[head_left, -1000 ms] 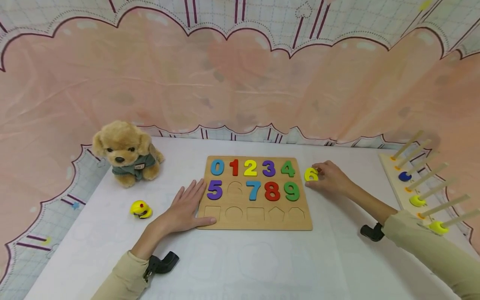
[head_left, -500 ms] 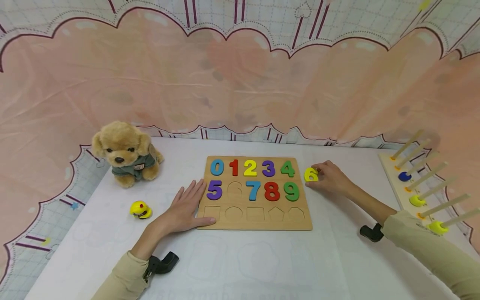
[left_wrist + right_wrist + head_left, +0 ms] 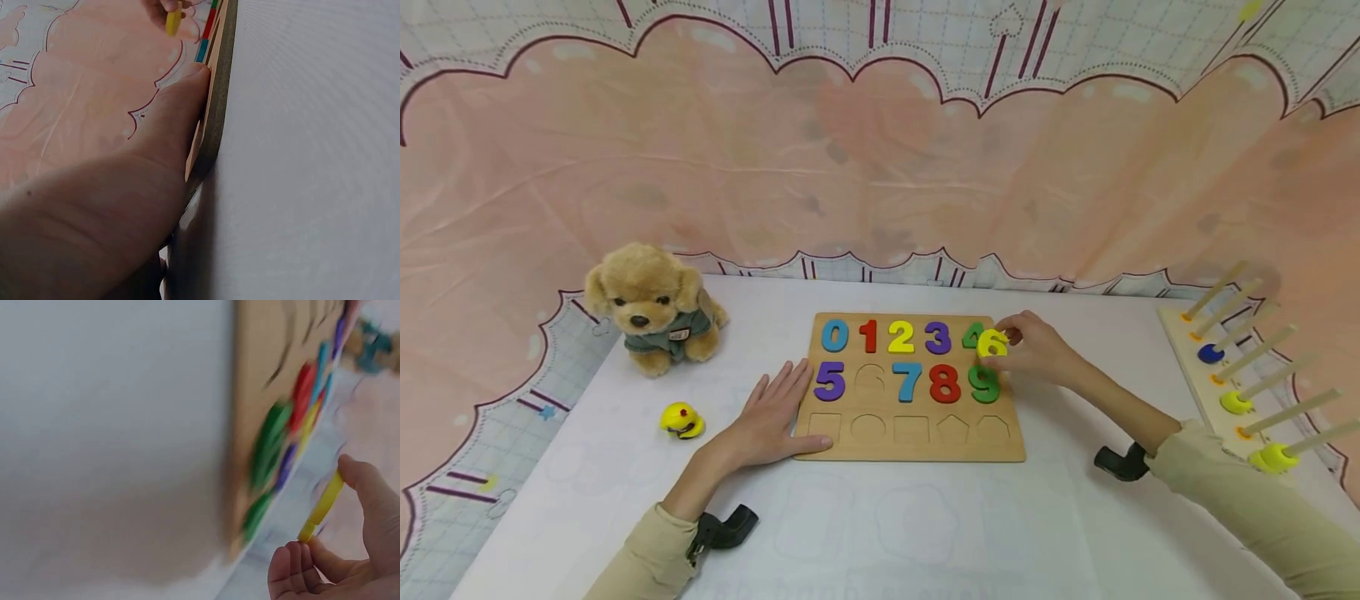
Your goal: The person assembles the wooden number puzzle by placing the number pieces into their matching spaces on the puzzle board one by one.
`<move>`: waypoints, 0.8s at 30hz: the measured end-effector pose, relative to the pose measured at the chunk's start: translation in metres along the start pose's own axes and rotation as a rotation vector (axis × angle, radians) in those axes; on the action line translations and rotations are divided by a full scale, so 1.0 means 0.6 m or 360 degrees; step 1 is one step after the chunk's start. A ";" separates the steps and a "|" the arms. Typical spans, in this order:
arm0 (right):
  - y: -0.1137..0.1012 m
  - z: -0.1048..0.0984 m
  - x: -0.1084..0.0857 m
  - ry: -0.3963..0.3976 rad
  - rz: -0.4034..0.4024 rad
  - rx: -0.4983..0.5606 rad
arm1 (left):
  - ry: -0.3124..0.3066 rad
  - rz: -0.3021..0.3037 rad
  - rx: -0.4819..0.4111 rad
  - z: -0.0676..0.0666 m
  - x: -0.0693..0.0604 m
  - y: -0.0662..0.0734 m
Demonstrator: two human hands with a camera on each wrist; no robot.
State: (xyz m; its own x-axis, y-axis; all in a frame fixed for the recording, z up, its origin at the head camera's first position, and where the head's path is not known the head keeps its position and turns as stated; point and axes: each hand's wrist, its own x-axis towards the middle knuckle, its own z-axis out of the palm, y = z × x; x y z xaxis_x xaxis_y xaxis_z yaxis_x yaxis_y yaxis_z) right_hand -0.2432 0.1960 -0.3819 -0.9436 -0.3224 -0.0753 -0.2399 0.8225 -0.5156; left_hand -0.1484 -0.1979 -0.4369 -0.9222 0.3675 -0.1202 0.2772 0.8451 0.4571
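Between thumb and fingers my right hand (image 3: 1041, 350) pinches a yellow number 6 piece (image 3: 992, 343), held above the right edge of a wooden number puzzle board (image 3: 887, 451). From the head view, the 6 partly covers the green 4 (image 3: 972, 335). The right wrist view shows the yellow piece (image 3: 325, 506) edge-on, lifted off the board. My left hand (image 3: 769, 421) lies with straight fingers along the board's left edge, its thumb (image 3: 181, 103) on the front left corner. An unfilled round-topped recess (image 3: 870, 379) sits between the purple 5 (image 3: 830, 381) and the blue 7 (image 3: 907, 382).
A plush dog (image 3: 651, 308) sits at the back left, with a small yellow duck toy (image 3: 682, 420) in front of it. On the right stands a peg board (image 3: 1206, 392) with upright sticks and several rings. A patterned cloth (image 3: 880, 175) hangs behind the table.
My right hand has lifted the yellow 6 from beside the board and carried it left, over the board's right edge. The left hand has stayed in place.
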 end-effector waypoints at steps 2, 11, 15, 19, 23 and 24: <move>-0.035 0.016 0.000 -0.0020 -0.0071 0.0034 | 0.0004 0.0002 0.0002 -0.001 0.000 0.000; -0.180 0.108 0.022 -0.0205 -0.0265 -0.0015 | 0.0004 0.0004 -0.0018 0.000 0.001 0.000; -0.208 0.131 0.036 -0.0260 -0.0251 -0.0112 | -0.0006 -0.0002 -0.0026 0.000 0.002 0.006; -0.214 0.142 0.043 -0.0255 -0.0248 -0.0206 | -0.0017 -0.0014 -0.0025 0.001 0.004 0.009; -0.214 0.147 0.044 -0.0225 -0.0252 -0.0294 | -0.0024 -0.0012 -0.0019 0.002 0.006 0.011; -0.214 0.148 0.045 -0.0222 -0.0254 -0.0314 | -0.0022 -0.0010 -0.0019 0.001 0.006 0.011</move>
State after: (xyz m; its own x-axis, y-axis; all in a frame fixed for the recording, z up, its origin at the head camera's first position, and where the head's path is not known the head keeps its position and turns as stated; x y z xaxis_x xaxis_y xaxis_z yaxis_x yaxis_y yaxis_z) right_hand -0.2177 0.0401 -0.3937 -0.8531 -0.5053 -0.1300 -0.4357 0.8270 -0.3551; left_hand -0.1498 -0.1905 -0.4348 -0.9200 0.3678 -0.1352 0.2683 0.8428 0.4666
